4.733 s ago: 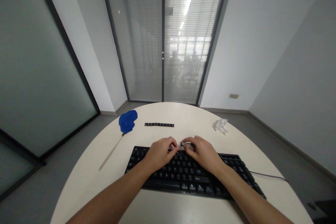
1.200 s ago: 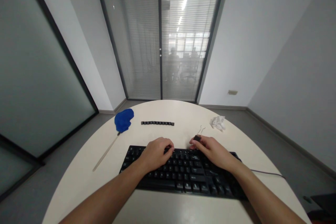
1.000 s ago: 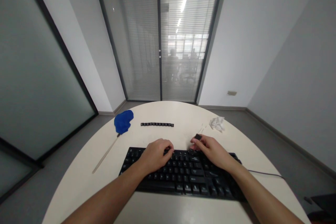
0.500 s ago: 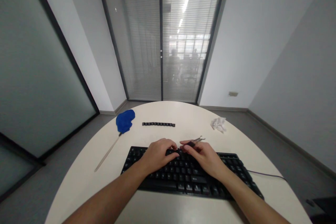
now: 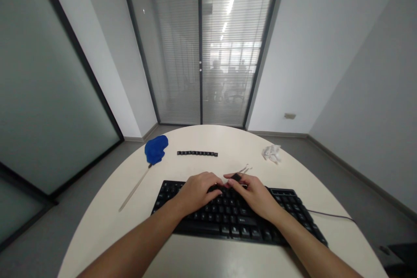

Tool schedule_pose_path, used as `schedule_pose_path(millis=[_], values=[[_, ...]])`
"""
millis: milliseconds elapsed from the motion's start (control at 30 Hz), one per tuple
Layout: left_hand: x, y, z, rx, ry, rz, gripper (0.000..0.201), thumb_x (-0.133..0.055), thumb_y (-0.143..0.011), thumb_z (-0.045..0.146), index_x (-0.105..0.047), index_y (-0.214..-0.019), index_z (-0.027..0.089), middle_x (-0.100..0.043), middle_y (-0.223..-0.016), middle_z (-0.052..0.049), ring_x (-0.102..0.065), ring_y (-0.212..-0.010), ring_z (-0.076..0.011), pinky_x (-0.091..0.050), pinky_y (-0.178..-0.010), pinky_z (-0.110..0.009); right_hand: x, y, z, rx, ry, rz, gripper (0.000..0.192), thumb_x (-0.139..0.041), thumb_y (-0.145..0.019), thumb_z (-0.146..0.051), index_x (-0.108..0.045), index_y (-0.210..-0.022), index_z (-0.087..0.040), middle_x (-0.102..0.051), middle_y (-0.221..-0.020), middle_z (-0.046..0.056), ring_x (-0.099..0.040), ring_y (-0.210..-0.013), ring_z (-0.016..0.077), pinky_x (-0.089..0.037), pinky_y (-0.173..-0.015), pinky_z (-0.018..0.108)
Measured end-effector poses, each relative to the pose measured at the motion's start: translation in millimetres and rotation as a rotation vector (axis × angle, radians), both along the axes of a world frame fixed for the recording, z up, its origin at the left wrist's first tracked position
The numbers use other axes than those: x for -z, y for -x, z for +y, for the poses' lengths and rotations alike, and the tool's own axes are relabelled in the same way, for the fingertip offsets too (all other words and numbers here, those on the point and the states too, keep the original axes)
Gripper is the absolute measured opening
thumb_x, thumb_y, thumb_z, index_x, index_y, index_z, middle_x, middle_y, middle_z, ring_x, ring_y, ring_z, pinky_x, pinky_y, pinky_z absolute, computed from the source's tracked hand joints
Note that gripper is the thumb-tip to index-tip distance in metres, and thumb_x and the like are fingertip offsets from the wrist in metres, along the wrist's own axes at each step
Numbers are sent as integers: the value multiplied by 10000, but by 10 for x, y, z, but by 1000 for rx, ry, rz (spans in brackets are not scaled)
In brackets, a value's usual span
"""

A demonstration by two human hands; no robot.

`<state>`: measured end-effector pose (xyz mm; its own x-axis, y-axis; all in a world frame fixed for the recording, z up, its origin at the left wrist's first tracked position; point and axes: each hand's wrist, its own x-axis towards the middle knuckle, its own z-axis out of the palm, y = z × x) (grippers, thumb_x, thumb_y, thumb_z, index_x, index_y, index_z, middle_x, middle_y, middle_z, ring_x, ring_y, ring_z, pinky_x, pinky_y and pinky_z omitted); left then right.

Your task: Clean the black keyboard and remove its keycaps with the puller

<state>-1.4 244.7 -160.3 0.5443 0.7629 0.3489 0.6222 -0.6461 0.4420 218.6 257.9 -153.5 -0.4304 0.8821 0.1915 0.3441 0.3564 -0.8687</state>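
Note:
A black keyboard (image 5: 208,228) lies in front of me on the round table. My left hand (image 5: 202,189) is over its upper rows, fingers curled and thumb apart from them, with dark keys visible in the gap. Its fingertips come close to my other hand; whether they touch a key is hard to see. My right hand (image 5: 254,189) is closed on a keycap puller (image 5: 236,177) with a dark handle, whose thin wire prongs stick up and away past the fingers. The fingertips of this hand are just above the keys near the keyboard's middle.
Behind the keyboard is a row of several loose black keycaps (image 5: 197,153). On the left, a blue cloth (image 5: 156,149) lies by a thin brush-like stick (image 5: 135,188). Crumpled white tissue (image 5: 271,153) sits at the right on the pale table (image 5: 228,139). A cable (image 5: 330,215) runs rightward.
The keycap puller has turned slightly in my right hand, its prongs now pointing more upward. Both hands stay in nearly the same place.

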Motion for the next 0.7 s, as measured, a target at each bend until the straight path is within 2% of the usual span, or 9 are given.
schedule_pose_path(millis=[200, 400, 700], values=[[-13, -3, -28, 116, -133, 100, 235, -512, -967, 226, -610, -1178, 259, -651, -1159, -22, -603, -1052, -170, -473, -918, -281, 65, -4, 31, -5, 54, 40, 380, -543, -931, -453, -657, -1149, -163, -743, -988, 62, -690, -904, 205, -512, -884, 338], [30, 3, 0, 137, -250, 119, 189, -519, -971, 248, -631, -1122, 238, -649, -1102, -23, -618, -961, -162, -506, -836, -276, 72, -2, 26, -18, 48, 63, 376, -549, -929, -453, -660, -1136, -160, -741, -948, 52, -690, -880, 202, -514, -855, 322], [-1, -15, -16, 133, -224, 107, 176, -488, -991, 275, -631, -1073, 214, -657, -1077, -30, -612, -977, -162, -501, -852, -272, 34, 14, -15, 61, -95, -63, 308, -533, -945, -408, -689, -1109, -200, -739, -1028, 56, -686, -927, 210, -511, -890, 334]])
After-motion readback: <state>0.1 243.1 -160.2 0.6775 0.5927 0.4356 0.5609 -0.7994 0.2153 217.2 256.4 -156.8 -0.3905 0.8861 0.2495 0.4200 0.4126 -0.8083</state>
